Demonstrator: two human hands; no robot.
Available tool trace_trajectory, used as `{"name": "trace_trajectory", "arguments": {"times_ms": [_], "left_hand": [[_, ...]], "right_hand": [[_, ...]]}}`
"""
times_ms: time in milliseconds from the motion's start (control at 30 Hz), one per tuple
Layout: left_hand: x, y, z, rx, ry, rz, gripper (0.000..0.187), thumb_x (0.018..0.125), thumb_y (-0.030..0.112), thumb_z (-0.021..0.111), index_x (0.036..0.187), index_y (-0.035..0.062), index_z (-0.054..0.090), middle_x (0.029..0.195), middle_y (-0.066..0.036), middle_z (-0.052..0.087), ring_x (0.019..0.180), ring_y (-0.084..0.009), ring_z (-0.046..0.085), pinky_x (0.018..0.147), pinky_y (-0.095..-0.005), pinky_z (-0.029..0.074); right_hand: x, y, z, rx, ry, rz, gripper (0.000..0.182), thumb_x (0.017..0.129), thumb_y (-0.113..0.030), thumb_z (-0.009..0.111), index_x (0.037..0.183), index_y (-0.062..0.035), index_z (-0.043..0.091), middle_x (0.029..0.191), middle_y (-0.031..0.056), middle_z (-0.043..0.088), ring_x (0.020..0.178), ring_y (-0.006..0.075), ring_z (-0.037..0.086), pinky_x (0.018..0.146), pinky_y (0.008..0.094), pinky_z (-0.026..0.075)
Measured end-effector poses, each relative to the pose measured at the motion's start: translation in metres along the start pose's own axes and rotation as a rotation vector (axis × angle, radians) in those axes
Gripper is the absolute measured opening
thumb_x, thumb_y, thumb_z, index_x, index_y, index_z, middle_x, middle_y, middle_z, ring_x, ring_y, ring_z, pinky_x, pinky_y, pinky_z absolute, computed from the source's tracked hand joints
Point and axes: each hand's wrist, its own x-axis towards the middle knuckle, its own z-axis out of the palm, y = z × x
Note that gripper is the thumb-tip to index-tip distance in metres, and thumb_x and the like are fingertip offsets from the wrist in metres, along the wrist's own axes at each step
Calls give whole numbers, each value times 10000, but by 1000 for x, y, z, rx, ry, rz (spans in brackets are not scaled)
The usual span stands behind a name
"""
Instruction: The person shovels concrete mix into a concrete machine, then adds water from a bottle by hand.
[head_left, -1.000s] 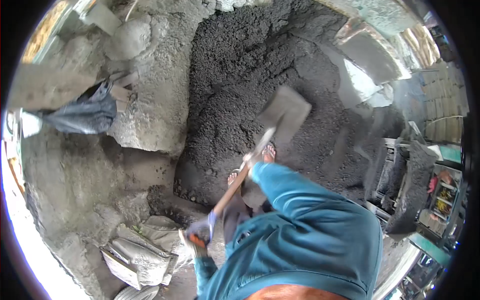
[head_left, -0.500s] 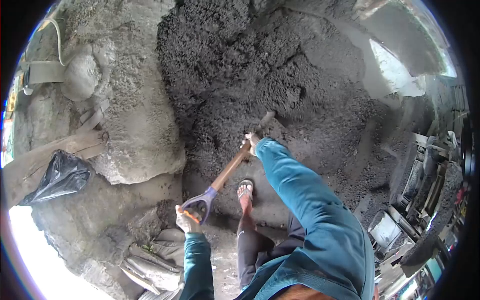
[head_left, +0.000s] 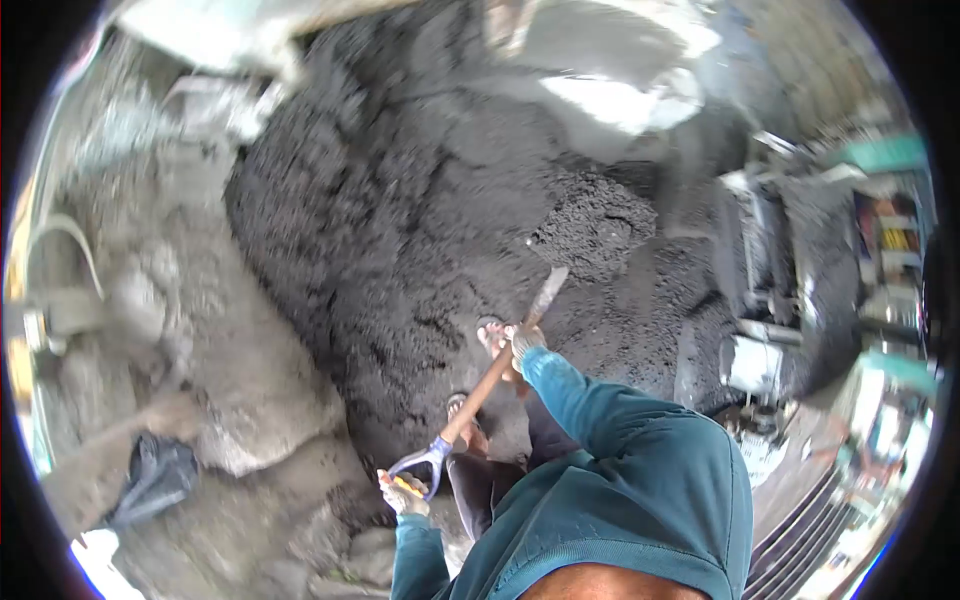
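Observation:
A shovel [head_left: 478, 398] with a wooden shaft runs slantwise across the middle of the view. My left hand [head_left: 405, 496] is closed around its purple D-shaped handle [head_left: 432, 458], which has an orange grip bar. Lower on the shaft, close to the metal neck [head_left: 547, 292], my right hand [head_left: 526, 341] wraps around the wood. A heap of dark, grainy wet mix [head_left: 598, 222] sits at the shovel's far end and hides the blade. Both hands look whitish, as if gloved or dusty.
Dark wet mix [head_left: 400, 230] spreads over the ground ahead. A rough grey rock-like mass [head_left: 250, 400] rises at left, with a black plastic bag [head_left: 160, 478] beside it. Metal and wooden parts [head_left: 760, 250] stand at right. My sandalled feet [head_left: 490, 335] are below the shaft.
The view has turned to the right. The shovel's far end has come out of the mix and swung right, with a heap of mix on it. Both hands keep their grip.

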Motion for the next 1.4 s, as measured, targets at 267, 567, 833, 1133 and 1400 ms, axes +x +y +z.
{"name": "trace_trajectory", "arguments": {"times_ms": [267, 567, 833, 1133, 1400], "left_hand": [[-113, 44, 173, 201, -556, -100, 628, 841, 769, 494, 766, 147, 526, 535, -17, 456, 460, -206, 481, 447, -353, 416], [-336, 49, 330, 356, -1473, 1718, 536, 874, 567, 625, 842, 32, 596, 696, -55, 566, 632, -234, 579, 631, -406, 490], [-281, 39, 214, 240, -1317, 1047, 598, 870, 664, 561, 663, 103, 583, 651, -38, 566, 615, -228, 558, 632, -371, 487], [1, -95, -128, -531, -984, -204, 594, 965, 581, 457, 1077, 31, 650, 997, -103, 702, 844, -276, 672, 735, -397, 567], [-89, -89, -167, -29, 537, -112, 466, 938, 555, 524, 956, 93, 584, 840, -36, 580, 704, -199, 564, 635, -390, 488]], "right_hand": [[-208, -280, -88, 346, 53, -410, 141, 1009, -83, 469, 1146, -111, 448, 834, 70, 569, 645, 226, 559, 584, 441, 511], [-260, -493, -233, 685, -325, -804, 100, 912, -170, 611, 924, -114, 529, 715, 50, 534, 575, 247, 567, 586, 482, 526], [-324, -399, -173, 538, -431, -856, 230, 925, -164, 634, 1119, -120, 517, 805, 72, 563, 643, 256, 588, 618, 475, 529], [-73, 28, -67, -208, -265, -7, 196, 965, -265, 567, 834, -121, 563, 666, 56, 542, 583, 282, 574, 548, 530, 494], [-193, 332, -105, -245, -165, 809, 86, 915, -83, 622, 907, -88, 537, 651, 68, 546, 515, 264, 576, 432, 446, 481]]}}
